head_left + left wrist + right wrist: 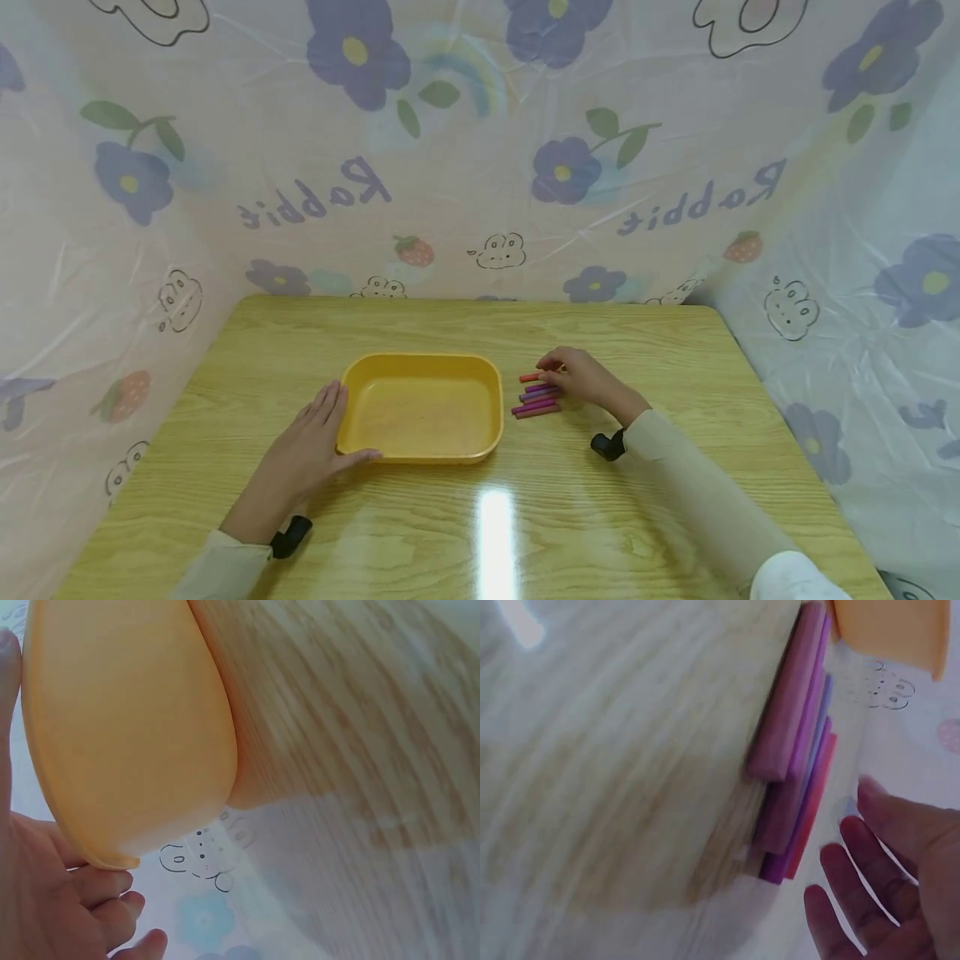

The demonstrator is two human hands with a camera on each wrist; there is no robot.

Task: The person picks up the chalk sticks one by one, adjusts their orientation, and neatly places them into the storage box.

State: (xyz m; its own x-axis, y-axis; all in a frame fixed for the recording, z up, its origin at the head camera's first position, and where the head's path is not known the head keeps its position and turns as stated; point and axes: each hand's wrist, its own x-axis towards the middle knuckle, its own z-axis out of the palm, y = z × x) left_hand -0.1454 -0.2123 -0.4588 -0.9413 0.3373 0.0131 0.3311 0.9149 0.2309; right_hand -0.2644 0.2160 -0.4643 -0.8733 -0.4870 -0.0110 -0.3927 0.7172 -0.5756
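Observation:
A yellow plastic tray [422, 457] with rounded corners lies on the wooden table. My left hand [311, 433] rests against its left side, fingers along the wall and thumb over the near rim; in the left wrist view, fingers show beside the rim [112, 862]. Right of the tray, several slim crayon-like sticks [536, 411] in pink, purple and orange-red lie side by side. Above their right ends hovers my right hand [581, 375], thumb and fingers bent loosely near the orange-red stick [528, 378]. In the right wrist view, nothing sits between these fingers [870, 877].
The wooden table [600, 533] ends at a patterned cloth [465, 167] that hangs at the back and both sides. A black wrist camera mount [291, 537] sits on the left wrist and another mount [607, 446] on the right. Light reflects off the table's near part.

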